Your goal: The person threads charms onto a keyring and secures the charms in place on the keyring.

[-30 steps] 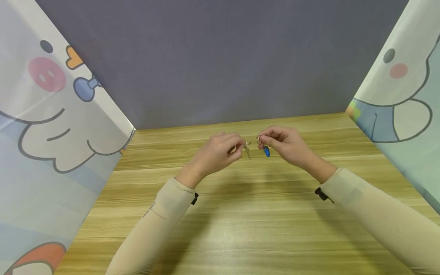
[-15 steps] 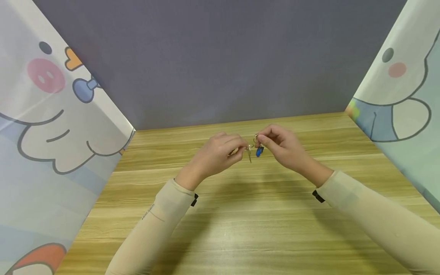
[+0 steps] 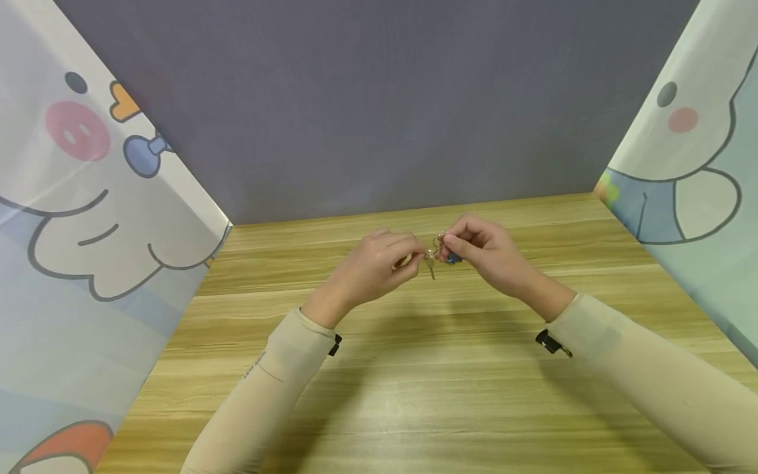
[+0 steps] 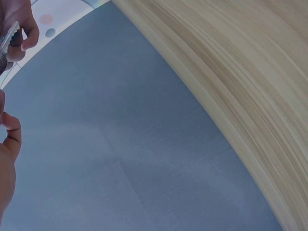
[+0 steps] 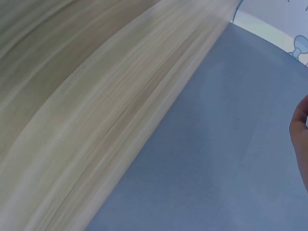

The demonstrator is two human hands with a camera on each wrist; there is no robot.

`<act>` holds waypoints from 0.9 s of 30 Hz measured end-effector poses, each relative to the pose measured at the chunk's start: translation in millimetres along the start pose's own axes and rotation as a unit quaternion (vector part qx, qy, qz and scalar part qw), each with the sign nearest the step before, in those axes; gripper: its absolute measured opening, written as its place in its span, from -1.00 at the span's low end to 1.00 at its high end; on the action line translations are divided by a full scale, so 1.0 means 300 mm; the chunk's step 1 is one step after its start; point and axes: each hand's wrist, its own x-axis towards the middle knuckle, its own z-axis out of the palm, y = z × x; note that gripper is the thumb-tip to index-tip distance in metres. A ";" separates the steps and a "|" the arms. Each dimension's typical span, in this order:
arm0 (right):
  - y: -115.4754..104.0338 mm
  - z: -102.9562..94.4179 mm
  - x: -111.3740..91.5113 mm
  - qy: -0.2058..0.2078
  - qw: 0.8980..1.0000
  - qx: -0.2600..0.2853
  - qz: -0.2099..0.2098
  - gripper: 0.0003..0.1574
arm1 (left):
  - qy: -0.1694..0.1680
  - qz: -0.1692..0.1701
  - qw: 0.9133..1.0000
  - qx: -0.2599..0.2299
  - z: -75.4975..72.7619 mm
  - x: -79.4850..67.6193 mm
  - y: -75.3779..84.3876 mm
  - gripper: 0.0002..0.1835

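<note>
In the head view my left hand (image 3: pixel 379 263) pinches a small metal key (image 3: pixel 431 266) near its top, with the blade hanging down. Facing it from the right, my right hand (image 3: pixel 488 253) holds a thin metal key ring (image 3: pixel 438 241) between thumb and fingertips. A blue pendant (image 3: pixel 453 258) hangs below that thumb, partly hidden by the fingers. Ring and key top meet or nearly meet; whether they are linked cannot be told. The left wrist view catches the key's toothed blade (image 4: pixel 10 36) at its left edge, and the right wrist view only a sliver of hand.
Both hands are above a wood-grain table (image 3: pixel 379 395). A grey panel (image 3: pixel 379 105) rises behind its far edge. Cartoon-printed panels stand at the left (image 3: pixel 112 243) and right (image 3: pixel 710 217). Each sleeve cuff has a dark strap piece beneath it.
My right hand has shifted slightly left, bringing the ring up to the key. The blue pendant has swung and is now more covered by the fingers. The left hand has barely moved.
</note>
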 end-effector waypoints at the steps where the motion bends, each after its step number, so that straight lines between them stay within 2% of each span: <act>1: 0.001 -0.001 0.000 0.004 1.000 -0.012 0.000 -0.83 | 0.001 0.001 1.000 -0.001 0.000 -0.001 -0.001 -0.87; 8: -0.006 -0.002 -0.005 0.032 0.997 -0.075 0.006 -0.85 | 0.006 0.005 1.000 -0.003 0.001 -0.002 -0.004 -0.86; 16: -0.008 0.013 -0.006 0.005 0.987 -0.155 -0.039 -0.90 | 0.008 0.009 1.000 -0.008 0.000 -0.003 -0.003 -0.87; 23: -0.022 0.000 -0.004 0.044 0.988 -0.149 -0.021 -0.87 | -0.008 0.005 1.000 -0.007 0.004 -0.011 -0.006 -0.88; 27: -0.024 -0.008 0.003 0.040 0.992 -0.122 0.000 -0.84 | -0.008 0.009 1.000 -0.011 0.005 -0.012 -0.007 -0.87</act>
